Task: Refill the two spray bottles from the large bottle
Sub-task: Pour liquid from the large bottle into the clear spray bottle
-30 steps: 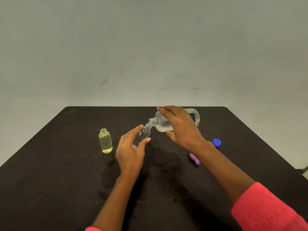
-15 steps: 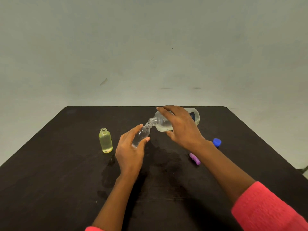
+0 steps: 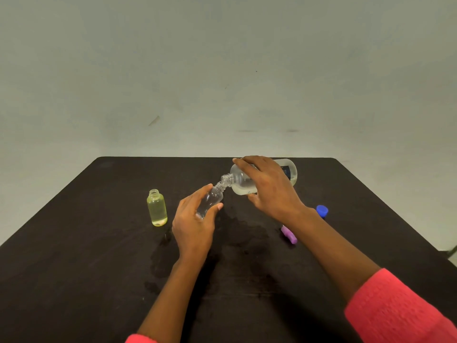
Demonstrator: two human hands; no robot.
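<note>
Right hand [image 3: 269,186] grips tipped large bottle [image 3: 240,185] — dark label [image 3: 285,171] unreadable; left hand [image 3: 195,225] grips clear spray bottle [image 3: 210,201].

A plain pale grey-green painted wall [image 3: 222,58] fills the upper half, and the light on it is soft and even. It carries a short brown scratch [image 3: 153,120] and 2 faint dark smudges [image 3: 293,130] lower down. Before it stands a matte black rectangular table [image 3: 86,243] with 2 rounded far corners. Its top shows darker wet-looking patches [image 3: 247,233] near the middle.
</note>
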